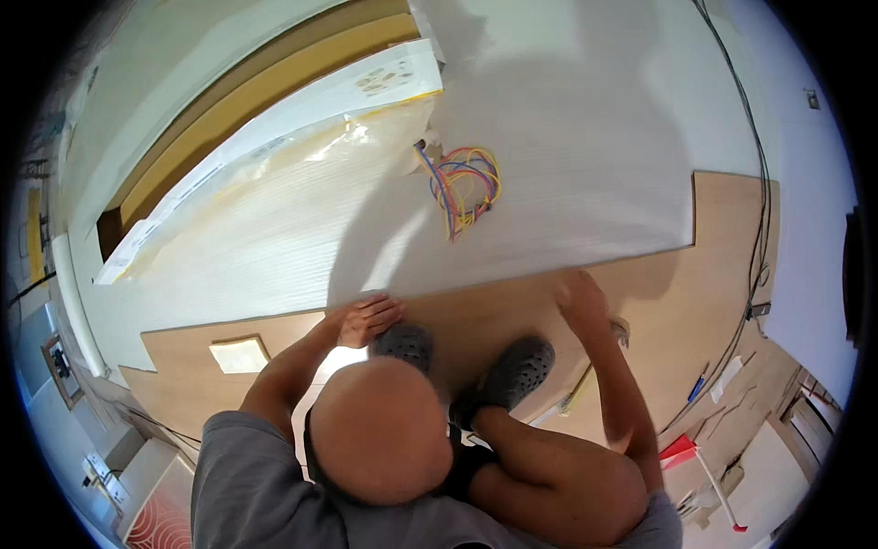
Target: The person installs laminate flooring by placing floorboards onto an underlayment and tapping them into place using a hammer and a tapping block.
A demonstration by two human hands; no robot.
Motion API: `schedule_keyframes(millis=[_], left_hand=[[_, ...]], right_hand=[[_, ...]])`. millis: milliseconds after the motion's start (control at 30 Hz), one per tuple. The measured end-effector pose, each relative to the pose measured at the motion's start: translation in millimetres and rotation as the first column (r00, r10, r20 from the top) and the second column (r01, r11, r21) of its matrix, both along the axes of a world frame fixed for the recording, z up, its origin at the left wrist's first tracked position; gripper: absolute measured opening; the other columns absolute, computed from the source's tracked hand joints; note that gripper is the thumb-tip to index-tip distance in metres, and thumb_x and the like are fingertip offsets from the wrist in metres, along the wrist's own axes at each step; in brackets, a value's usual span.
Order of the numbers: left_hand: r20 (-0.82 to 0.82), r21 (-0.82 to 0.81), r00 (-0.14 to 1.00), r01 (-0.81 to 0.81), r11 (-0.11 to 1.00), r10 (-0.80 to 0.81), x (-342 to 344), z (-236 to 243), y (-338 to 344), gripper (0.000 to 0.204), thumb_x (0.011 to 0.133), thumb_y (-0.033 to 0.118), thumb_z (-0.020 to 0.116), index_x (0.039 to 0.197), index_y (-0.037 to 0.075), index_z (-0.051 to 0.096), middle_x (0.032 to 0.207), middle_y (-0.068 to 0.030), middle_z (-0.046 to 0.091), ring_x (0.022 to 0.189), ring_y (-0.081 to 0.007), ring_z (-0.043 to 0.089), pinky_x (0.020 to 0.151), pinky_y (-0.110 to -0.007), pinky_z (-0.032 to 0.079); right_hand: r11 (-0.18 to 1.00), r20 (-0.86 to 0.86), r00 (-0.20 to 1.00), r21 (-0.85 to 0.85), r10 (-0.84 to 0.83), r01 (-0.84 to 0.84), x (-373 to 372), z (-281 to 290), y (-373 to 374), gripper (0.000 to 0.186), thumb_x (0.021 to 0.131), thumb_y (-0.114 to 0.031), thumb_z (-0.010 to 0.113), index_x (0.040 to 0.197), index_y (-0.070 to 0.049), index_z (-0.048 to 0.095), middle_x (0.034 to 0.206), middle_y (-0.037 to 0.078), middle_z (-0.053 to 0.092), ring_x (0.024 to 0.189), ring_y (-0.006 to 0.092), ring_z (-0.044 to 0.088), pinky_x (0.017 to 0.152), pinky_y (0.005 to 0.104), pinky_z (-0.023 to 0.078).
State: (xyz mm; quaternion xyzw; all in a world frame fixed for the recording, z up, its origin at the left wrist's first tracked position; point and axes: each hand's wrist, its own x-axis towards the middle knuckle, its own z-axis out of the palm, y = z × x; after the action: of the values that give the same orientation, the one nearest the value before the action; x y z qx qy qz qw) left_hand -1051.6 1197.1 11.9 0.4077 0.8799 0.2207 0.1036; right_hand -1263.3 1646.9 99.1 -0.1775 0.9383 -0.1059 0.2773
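Note:
My left hand (369, 318) rests at the far edge of a light wood-coloured board (476, 302), fingers slightly bent and laid along it, beside the white underlay sheet (576, 201). My right hand (581, 297) is at the same edge farther right, blurred, its fingers unclear. Just below it lies a partly hidden metal tool (620, 331); a long yellowish tool (576, 392) is behind my forearm. My dark clogs (517, 373) are on the boards between my hands. A pale rectangular pad (240, 355) lies at left.
Coiled coloured wires (466, 183) emerge through the underlay. A long cardboard-lined opening (229, 110) with plastic sheeting (347, 137) lies at upper left. Dark cables (759, 229) run along the right, near a blue pen (697, 386) and a red-and-white object (675, 451). A socket strip (108, 480) is at lower left.

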Motion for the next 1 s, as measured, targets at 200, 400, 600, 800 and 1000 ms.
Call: schedule_keyframes(millis=[200,400,600,800,1000], left_hand=[[0.119,-0.066,0.945,-0.300,0.952,0.306,-8,11,7,0.047,0.095,0.012,0.053,0.140,0.000,0.055,0.153,-0.0150,0.048,0.142,-0.0321,0.045,0.121,-0.048,0.032],[-0.081,-0.012,0.743,-0.667,0.745,0.665,-94,37,15,0.056,0.095,0.016,0.059,0.147,0.001,0.045,0.157,-0.0178,0.041,0.143,-0.0343,0.041,0.120,-0.046,0.033],[-0.157,-0.055,0.741,-0.667,0.743,0.653,-189,27,5,0.068,0.095,0.026,0.063,0.152,0.000,0.037,0.162,-0.0164,0.033,0.149,-0.0313,0.031,0.125,-0.042,0.025],[-0.163,-0.089,0.805,-0.588,0.804,0.571,-219,-6,17,0.069,0.098,0.036,0.058,0.154,0.001,0.036,0.162,-0.0175,0.032,0.152,-0.0317,0.026,0.128,-0.043,0.018],[-0.141,-0.056,0.782,-0.619,0.784,0.607,-222,-7,20,0.064,0.097,0.034,0.059,0.149,0.002,0.043,0.157,-0.0156,0.039,0.148,-0.0324,0.032,0.126,-0.045,0.022]], right_hand=[[0.741,-0.284,0.926,-0.559,0.249,-0.371,-40,-14,-165,0.051,0.089,-0.032,0.072,0.128,0.000,0.061,0.134,0.018,0.058,0.130,0.0361,0.051,0.111,0.0455,0.041],[0.806,0.297,0.953,-0.578,0.068,0.123,-25,30,-150,0.033,0.101,-0.031,0.058,0.107,0.001,0.063,0.099,0.015,0.068,0.106,0.0301,0.063,0.099,0.0435,0.046],[0.549,0.526,0.839,-0.664,-0.140,0.507,-82,96,-112,0.037,0.106,-0.037,0.052,0.108,-0.002,0.063,0.074,0.002,0.057,0.069,0.0098,0.054,0.076,0.0348,0.053],[0.858,-0.467,0.857,-0.327,0.219,-0.397,-181,172,-135,0.017,0.093,-0.006,0.065,0.109,-0.006,0.070,0.090,0.007,0.061,0.084,0.0245,0.060,0.075,0.0369,0.051],[0.585,-0.876,0.147,0.173,0.459,-0.792,-300,188,-244,0.023,0.084,0.000,0.066,0.102,-0.010,0.073,0.097,0.008,0.064,0.099,0.0276,0.061,0.085,0.0371,0.053]])
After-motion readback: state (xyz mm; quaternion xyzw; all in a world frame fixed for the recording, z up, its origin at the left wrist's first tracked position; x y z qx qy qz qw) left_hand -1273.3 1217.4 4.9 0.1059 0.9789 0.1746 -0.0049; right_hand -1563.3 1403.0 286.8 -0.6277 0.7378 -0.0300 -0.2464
